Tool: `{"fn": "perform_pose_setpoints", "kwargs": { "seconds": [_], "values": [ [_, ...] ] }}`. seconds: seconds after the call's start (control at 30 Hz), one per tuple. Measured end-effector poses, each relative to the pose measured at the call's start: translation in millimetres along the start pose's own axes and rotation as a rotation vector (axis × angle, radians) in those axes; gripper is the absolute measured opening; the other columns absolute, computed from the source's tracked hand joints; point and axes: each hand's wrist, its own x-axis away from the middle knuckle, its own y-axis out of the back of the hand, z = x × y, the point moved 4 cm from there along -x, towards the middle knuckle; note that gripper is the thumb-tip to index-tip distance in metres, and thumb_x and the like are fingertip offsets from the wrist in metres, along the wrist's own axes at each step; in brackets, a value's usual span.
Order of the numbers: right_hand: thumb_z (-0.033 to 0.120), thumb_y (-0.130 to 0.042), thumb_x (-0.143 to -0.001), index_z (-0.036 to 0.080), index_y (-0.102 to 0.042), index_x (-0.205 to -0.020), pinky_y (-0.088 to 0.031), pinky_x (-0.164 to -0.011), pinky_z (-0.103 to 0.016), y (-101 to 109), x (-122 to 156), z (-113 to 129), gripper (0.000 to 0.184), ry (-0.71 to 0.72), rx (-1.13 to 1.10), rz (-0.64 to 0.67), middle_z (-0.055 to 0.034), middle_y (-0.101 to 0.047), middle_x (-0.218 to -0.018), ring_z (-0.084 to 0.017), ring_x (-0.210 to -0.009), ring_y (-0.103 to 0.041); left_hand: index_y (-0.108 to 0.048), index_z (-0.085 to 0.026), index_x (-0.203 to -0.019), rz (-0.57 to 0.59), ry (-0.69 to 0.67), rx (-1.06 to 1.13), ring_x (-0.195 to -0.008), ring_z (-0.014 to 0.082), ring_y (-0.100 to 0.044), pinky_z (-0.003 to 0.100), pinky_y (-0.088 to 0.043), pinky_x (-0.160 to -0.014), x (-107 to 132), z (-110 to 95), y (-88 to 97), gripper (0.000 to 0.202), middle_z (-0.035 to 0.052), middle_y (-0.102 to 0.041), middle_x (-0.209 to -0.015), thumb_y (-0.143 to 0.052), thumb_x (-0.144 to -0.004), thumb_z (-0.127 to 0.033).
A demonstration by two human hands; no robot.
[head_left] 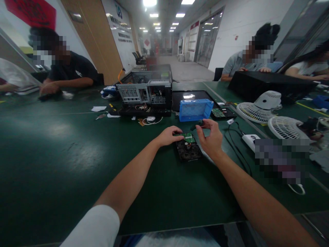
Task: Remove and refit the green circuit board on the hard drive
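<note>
A hard drive (189,151) with a green circuit board (189,137) at its far end lies on the green table in front of me. My left hand (169,136) grips the drive's far left corner, thumb over the board and fingers along the edge. Just above the drive's right side is my right hand (211,137), its thumb and fingers curled together in a pinch. Something small and dark shows at those fingertips; I cannot make out what it is. Behind both hands a blue plastic bin (195,110) is tipped toward me.
An opened computer case (144,94) stands at the back, left of a flat black panel (191,96). Another drive (223,113) lies beyond my right hand. To the right are white fan parts (257,111), a power strip (253,140) and black cable (235,151). Other people sit across the table.
</note>
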Motion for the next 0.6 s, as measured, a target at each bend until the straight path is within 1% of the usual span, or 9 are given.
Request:
{"fn": "perform_pose_setpoints", "kwargs": {
  "seconds": [0.17, 0.3, 0.47, 0.6],
  "values": [
    [0.044, -0.066, -0.093, 0.022, -0.055, -0.12, -0.059, -0.079, -0.042, 0.4, -0.5, 0.4, 0.036, 0.008, 0.012, -0.014, -0.0077, -0.07, -0.102, -0.022, -0.081, -0.07, -0.072, -0.021, -0.115, 0.003, 0.025, -0.002, -0.112, 0.0236, -0.063, 0.039, -0.051, -0.099, 0.3, -1.0, 0.3, 0.043, 0.008, -0.067, -0.123, -0.077, -0.081, -0.045],
    [0.045, -0.066, -0.093, 0.022, -0.056, -0.118, -0.059, -0.08, -0.042, 0.8, -0.6, 1.0, 0.035, 0.021, 0.023, -0.02, -0.0076, -0.069, -0.102, -0.021, -0.082, -0.069, -0.072, -0.021, -0.115, 0.005, 0.008, -0.003, -0.112, 0.0233, -0.063, 0.038, -0.051, -0.099, 0.5, -3.0, 0.7, 0.042, 0.0078, -0.067, -0.122, -0.076, -0.082, -0.045],
    [0.042, -0.065, -0.094, 0.021, -0.056, -0.12, -0.059, -0.081, -0.042, 1.4, -0.7, 1.2, 0.034, 0.048, 0.019, -0.005, -0.0086, -0.068, -0.105, -0.022, -0.085, -0.069, -0.072, -0.02, -0.116, 0.004, 0.011, -0.01, -0.111, 0.0232, -0.063, 0.038, -0.051, -0.098, 0.3, -1.8, 0.3, 0.043, 0.0082, -0.067, -0.121, -0.076, -0.081, -0.047],
    [0.035, -0.063, -0.095, 0.021, -0.057, -0.12, -0.059, -0.08, -0.041, 2.8, -2.4, 3.3, 0.03, 0.104, 0.006, -0.005, -0.0123, -0.067, -0.115, -0.023, -0.093, -0.069, -0.072, -0.02, -0.115, -0.004, -0.004, -0.01, -0.111, 0.0227, -0.063, 0.038, -0.051, -0.099, 0.3, -2.1, 0.1, 0.043, 0.0085, -0.067, -0.121, -0.076, -0.082, -0.046]
  ]
}}
